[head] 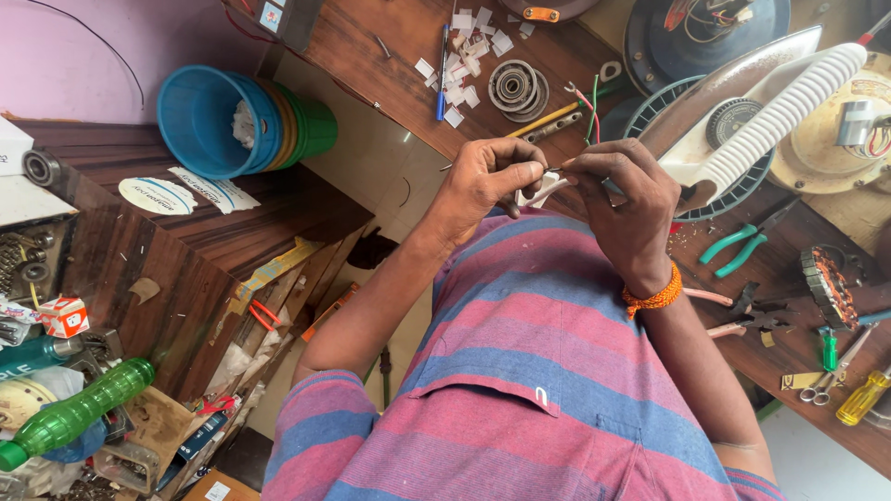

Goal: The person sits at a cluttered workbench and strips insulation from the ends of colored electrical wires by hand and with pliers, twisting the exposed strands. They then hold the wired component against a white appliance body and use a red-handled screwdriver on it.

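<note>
Both hands (pixel 557 190) on white strip (pixel 541 192)

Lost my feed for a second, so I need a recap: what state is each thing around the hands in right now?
Left hand: fingers pinched on the small white piece.
Right hand: pinched on the same piece from the other side.
Green-handled metal pliers: lying on the brown wooden bench, handles slightly apart.
Blue plastic bucket: nested with others, white rag inside.
Green plastic bottle: lying down, capped.
</note>
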### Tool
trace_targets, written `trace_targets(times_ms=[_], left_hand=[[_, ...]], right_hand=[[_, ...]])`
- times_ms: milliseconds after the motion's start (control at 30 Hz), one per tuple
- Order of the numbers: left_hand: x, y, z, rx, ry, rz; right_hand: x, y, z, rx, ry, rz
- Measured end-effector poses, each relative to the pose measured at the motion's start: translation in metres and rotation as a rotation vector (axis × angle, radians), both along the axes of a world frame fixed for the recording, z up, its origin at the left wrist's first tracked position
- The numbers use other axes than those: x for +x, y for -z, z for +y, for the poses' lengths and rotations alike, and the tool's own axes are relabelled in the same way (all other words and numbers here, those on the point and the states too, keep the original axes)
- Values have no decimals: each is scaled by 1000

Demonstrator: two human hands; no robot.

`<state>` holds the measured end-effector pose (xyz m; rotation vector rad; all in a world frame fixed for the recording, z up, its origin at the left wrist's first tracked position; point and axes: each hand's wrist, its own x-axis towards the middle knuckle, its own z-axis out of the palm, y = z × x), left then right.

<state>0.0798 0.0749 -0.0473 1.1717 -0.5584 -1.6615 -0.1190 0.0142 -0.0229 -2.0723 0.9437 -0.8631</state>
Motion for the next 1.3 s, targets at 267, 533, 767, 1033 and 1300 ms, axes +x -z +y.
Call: trace_targets(times_ms=[267, 533, 767, 1033, 1300], left_hand=[[0, -2, 1, 38, 24, 82], [2, -1, 6, 56, 5, 118], [5, -2, 9, 39, -22, 135], [3, -5, 11, 59, -63, 139], [5, -7, 12, 44, -39, 124]], right_hand=[[-2, 2, -1, 21, -30, -18], [-3, 2, -4, -38, -51, -9], [1, -2, -5, -74, -78, 5], [4, -13, -8, -252, -182, 84], [5, -14, -6, -275, -129, 130]])
